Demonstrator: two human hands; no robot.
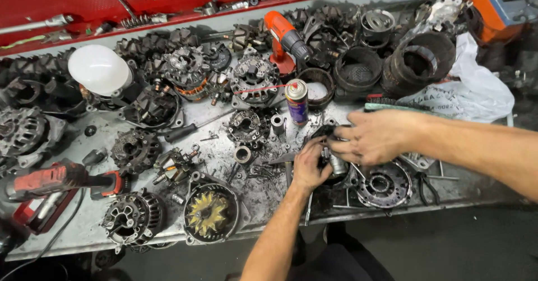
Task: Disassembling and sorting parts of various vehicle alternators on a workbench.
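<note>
Grasping a small dark metal part (330,146) with both my left grip (310,166) and right grip (372,137), I keep the spray can (296,101) just beyond them.

Bright, even overhead light falls on the grey desk (112,225), with soft short shadows under the parts. The right hand (372,138) is motion-blurred. Wide-angle distortion bows the desk's edges, and the corners darken.
</note>
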